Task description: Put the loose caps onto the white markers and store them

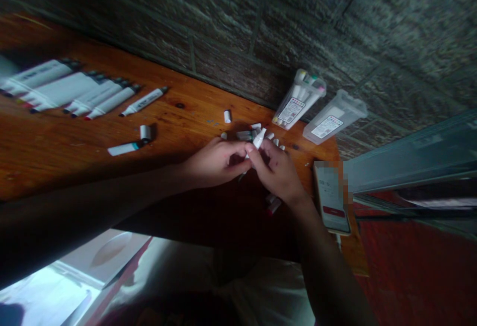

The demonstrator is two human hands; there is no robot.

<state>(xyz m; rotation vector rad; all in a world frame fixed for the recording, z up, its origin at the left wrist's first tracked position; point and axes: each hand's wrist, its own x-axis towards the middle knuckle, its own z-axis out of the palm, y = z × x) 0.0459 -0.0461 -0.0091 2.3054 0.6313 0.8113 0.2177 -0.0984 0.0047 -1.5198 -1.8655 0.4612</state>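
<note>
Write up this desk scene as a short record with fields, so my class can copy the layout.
Surface: wooden table beside a stone-patterned wall
Right hand: grips a white marker-like piece
Left hand: at the lower end of that piece; exact grip unclear
Picture left: row of white markers
By the wall: two see-through boxes, one holding markers, one farther right
Near right forearm: phone, screen lit

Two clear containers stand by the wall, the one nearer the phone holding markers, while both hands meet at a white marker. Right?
Not quite: the head view shows the markers in the container farther from the phone. The left hand and right hand do meet at a white marker.
</note>
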